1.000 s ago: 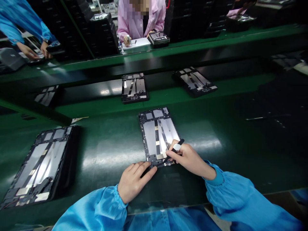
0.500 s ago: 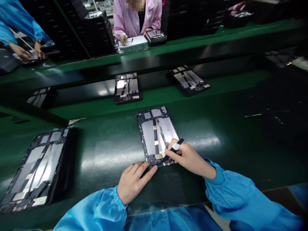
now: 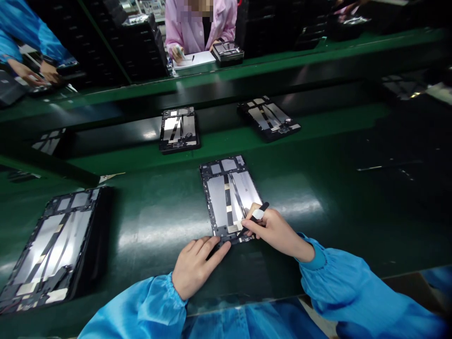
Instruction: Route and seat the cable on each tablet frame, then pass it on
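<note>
An opened tablet [image 3: 216,195] lies on the green work surface before me, its silver battery panels and dark flat cables exposed. My left hand [image 3: 197,266] rests at its near left corner, fingers stretched out and the thumb along the bottom edge. Over the lower right part is my right hand [image 3: 273,230], closed in a pen-like grip. It holds a slim black tool [image 3: 253,217] wrapped with white tape, whose thin tip reaches down to the tablet's lower edge. I cannot tell whether this tool is tweezers or a pry stick. My fingers hide the tablet's right lower side.
Another opened tablet [image 3: 52,245] sits on a dark stack or tray at left. Beyond a green ledge, more tablets [image 3: 179,129] [image 3: 270,117] lie on the belt. Across it, a person in pink [image 3: 201,33] writes beside a device. Blue sleeves [image 3: 31,28] of another worker show upper left.
The tablets on the far belt have shifted slightly left. My hands and the tablet between them are nearly unmoved, the tool tip still at the lower edge. The far-left worker's hands have moved a little.
</note>
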Tool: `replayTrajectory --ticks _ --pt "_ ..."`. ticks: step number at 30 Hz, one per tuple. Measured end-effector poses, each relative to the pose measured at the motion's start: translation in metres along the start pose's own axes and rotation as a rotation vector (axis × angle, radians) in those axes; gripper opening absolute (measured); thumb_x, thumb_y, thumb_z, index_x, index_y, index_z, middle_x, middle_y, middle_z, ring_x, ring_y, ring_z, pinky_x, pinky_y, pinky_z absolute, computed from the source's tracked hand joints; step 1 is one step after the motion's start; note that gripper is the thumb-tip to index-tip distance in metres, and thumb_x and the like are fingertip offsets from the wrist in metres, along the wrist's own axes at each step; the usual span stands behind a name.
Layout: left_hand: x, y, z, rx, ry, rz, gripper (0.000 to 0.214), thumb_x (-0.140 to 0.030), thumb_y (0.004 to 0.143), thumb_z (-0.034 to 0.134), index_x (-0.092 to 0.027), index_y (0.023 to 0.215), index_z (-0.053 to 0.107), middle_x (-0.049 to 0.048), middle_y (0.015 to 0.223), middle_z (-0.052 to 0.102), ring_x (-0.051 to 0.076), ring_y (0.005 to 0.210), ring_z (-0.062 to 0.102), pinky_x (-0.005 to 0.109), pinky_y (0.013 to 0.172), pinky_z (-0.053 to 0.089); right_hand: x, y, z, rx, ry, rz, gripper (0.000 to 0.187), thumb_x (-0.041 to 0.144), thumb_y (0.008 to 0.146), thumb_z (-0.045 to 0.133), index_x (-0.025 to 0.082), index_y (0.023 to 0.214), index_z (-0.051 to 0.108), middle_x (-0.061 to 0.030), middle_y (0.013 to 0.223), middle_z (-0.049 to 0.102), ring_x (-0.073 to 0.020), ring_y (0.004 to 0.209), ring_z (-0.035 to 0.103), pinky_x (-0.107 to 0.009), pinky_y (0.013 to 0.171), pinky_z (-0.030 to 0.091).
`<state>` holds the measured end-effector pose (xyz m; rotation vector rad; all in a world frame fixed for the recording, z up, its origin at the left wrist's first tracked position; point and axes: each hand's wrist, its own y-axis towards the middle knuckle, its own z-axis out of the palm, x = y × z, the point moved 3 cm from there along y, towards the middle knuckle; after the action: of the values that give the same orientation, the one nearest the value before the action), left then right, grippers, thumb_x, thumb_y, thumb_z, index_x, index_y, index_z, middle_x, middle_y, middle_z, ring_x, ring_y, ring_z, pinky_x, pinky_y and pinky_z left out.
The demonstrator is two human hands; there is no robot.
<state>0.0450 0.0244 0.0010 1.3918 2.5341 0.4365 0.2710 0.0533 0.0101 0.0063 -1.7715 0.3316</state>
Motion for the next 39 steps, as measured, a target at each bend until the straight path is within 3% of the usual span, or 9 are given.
replayTrajectory --ticks 5,18,23,26,28,31,34,36,39 --pt "-0.001 0.001 0.000 0.013 0.027 0.016 0.040 -0.009 0.100 0.035 -0.020 0.133 0.055 0.0103 0.112 0.063 0.022 0.098 0.059 0.032 0.076 0.049 0.001 0.000 0.000 -0.001 -0.042 -0.018 0.018 0.034 0.089 0.062 0.021 0.078 0.058 0.0002 0.066 0.066 -0.0189 0.063 0.069 -0.028 0.055 0.052" --pt "0.002 0.015 -0.002 0.032 -0.080 -0.033 0.032 -0.019 0.098 0.045 -0.026 0.126 0.059 0.0106 0.110 0.059 0.021 0.085 0.059 0.033 0.068 0.054 0.007 0.001 0.001 0.009 -0.083 -0.031 0.015 0.030 0.089 0.060 0.021 0.078 0.058 0.0012 0.065 0.065 -0.0174 0.061 0.068 -0.026 0.054 0.049" --pt "0.004 0.025 -0.003 0.131 -0.082 -0.031 0.034 -0.021 0.098 0.047 -0.029 0.130 0.056 0.0107 0.114 0.059 0.021 0.083 0.059 0.036 0.066 0.055 0.007 -0.001 0.000 -0.076 -0.165 -0.115 0.019 0.028 0.089 0.057 0.021 0.072 0.053 0.0044 0.058 0.056 -0.0131 0.049 0.057 -0.024 0.047 0.041" --pt "0.010 0.020 -0.006 0.096 -0.176 -0.004 0.032 -0.018 0.099 0.045 -0.025 0.128 0.057 0.0101 0.126 0.058 0.020 0.093 0.060 0.033 0.074 0.055 0.001 -0.003 -0.001 -0.111 -0.060 -0.119 0.021 0.030 0.090 0.056 0.021 0.072 0.051 0.0047 0.059 0.053 -0.0132 0.048 0.057 -0.024 0.047 0.044" --pt "0.012 0.017 -0.009 0.046 -0.224 0.001 0.028 -0.017 0.099 0.046 -0.022 0.123 0.059 0.0093 0.129 0.058 0.019 0.101 0.059 0.032 0.081 0.053 -0.004 -0.002 -0.004 -0.214 0.032 -0.148 0.021 0.034 0.090 0.058 0.021 0.073 0.053 0.0031 0.065 0.056 -0.0147 0.054 0.061 -0.026 0.052 0.049" --pt "0.006 0.022 -0.012 -0.046 -0.186 0.029 0.021 -0.025 0.098 0.054 -0.018 0.115 0.062 0.0084 0.120 0.064 0.021 0.103 0.058 0.033 0.085 0.049 -0.014 -0.003 -0.016 -0.570 0.083 -0.238 0.021 0.038 0.088 0.061 0.021 0.076 0.057 -0.0006 0.075 0.062 -0.0192 0.075 0.066 -0.030 0.068 0.053" --pt "0.001 0.045 -0.002 -0.002 -0.083 0.083 0.032 -0.037 0.098 0.054 -0.015 0.121 0.059 0.0087 0.110 0.066 0.021 0.095 0.059 0.033 0.079 0.047 -0.026 -0.002 -0.028 -0.855 0.091 -0.275 0.024 0.042 0.090 0.058 0.020 0.083 0.063 -0.0035 0.083 0.067 -0.0217 0.085 0.065 -0.035 0.081 0.051" --pt "0.015 0.070 0.013 0.100 -0.014 0.029 0.037 -0.041 0.096 0.055 -0.018 0.124 0.058 0.0076 0.105 0.066 0.020 0.088 0.059 0.033 0.074 0.044 -0.033 0.000 -0.033 -0.933 0.100 -0.274 0.028 0.045 0.092 0.055 0.020 0.090 0.067 -0.0054 0.090 0.069 -0.0224 0.086 0.065 -0.039 0.085 0.051" --pt "0.064 0.117 0.037 0.145 0.059 -0.154 0.035 -0.039 0.094 0.060 -0.023 0.125 0.059 0.0065 0.106 0.066 0.022 0.093 0.058 0.035 0.077 0.043 -0.038 0.004 -0.035 -0.917 0.119 -0.267 0.034 0.049 0.092 0.055 0.019 0.095 0.070 -0.0078 0.096 0.071 -0.0231 0.085 0.067 -0.041 0.084 0.054"
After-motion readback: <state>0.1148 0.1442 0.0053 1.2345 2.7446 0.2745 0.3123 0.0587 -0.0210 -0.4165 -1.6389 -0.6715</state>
